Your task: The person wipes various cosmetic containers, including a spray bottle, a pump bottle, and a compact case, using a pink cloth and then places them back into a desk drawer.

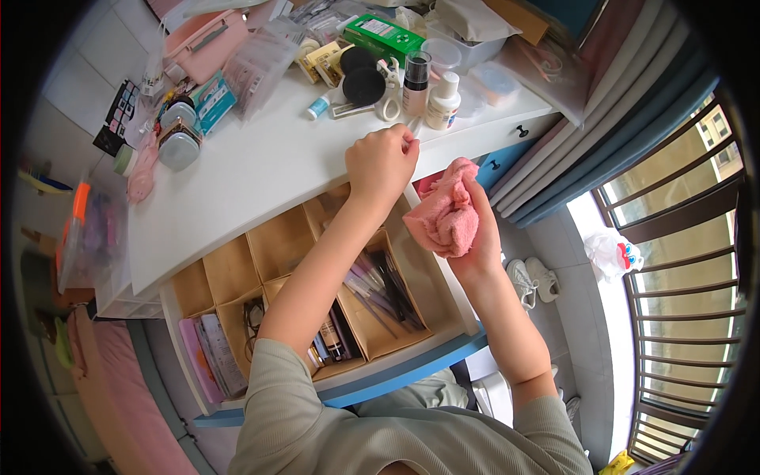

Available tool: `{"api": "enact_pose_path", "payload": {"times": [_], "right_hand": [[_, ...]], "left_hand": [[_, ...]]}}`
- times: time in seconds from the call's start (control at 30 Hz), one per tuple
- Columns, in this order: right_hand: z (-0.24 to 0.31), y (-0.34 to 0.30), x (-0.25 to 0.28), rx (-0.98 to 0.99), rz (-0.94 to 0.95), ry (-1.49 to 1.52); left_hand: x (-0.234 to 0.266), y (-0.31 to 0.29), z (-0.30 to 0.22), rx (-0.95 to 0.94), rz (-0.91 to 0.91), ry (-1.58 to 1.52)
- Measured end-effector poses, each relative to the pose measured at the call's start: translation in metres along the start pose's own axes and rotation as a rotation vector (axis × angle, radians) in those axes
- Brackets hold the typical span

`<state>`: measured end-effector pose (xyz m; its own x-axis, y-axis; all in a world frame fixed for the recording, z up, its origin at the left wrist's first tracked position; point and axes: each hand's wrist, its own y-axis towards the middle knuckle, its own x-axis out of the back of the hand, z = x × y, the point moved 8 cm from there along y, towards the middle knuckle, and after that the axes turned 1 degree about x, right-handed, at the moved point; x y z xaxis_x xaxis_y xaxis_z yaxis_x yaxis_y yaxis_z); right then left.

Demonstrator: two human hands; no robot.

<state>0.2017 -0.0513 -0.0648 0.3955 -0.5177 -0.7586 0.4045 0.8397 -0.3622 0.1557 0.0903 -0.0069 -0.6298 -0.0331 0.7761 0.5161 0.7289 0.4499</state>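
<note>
My left hand (pixel 384 162) is closed in a fist over the front edge of the white desk (pixel 261 158). Something small and pale shows by its fingertips, too little to name. A crumpled pink cloth (pixel 445 218) is gripped in my right hand (pixel 483 237), above the right side of the open drawer (pixel 412 360). Cardboard dividers split the drawer, with pens (pixel 388 289), a small bottle (pixel 330 336) and booklets (pixel 218 356) in its compartments; my left forearm hides part of it. Just beyond my left hand stand a white bottle (pixel 443 101) and a black-capped pump bottle (pixel 416 83).
Along the desk's back lie a green box (pixel 384 38), a round black compact (pixel 364 83), a pink bin (pixel 206 47) and clear jars (pixel 179 146). Curtains (pixel 617 119) and a barred window (pixel 681 277) are at right. White shoes (pixel 532 281) rest on the floor.
</note>
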Motion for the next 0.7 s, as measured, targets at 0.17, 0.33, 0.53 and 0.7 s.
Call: {"api": "enact_pose_path", "payload": {"times": [0.17,0.33,0.53,0.7], "right_hand": [[-0.002,0.003,0.002,0.012,0.010,-0.015],[-0.009,0.011,-0.001,0.014,0.097,-0.040],[-0.006,0.021,0.004,0.107,0.044,-0.083],[-0.003,0.015,-0.020,0.237,0.205,-0.398]], "left_hand": [[0.018,-0.008,0.004,0.044,-0.020,-0.098],[0.049,-0.027,0.013,0.016,-0.051,-0.135],[0.071,-0.054,0.036,0.173,0.056,-0.490],[0.079,-0.078,0.061,0.251,0.238,-0.585]]}}
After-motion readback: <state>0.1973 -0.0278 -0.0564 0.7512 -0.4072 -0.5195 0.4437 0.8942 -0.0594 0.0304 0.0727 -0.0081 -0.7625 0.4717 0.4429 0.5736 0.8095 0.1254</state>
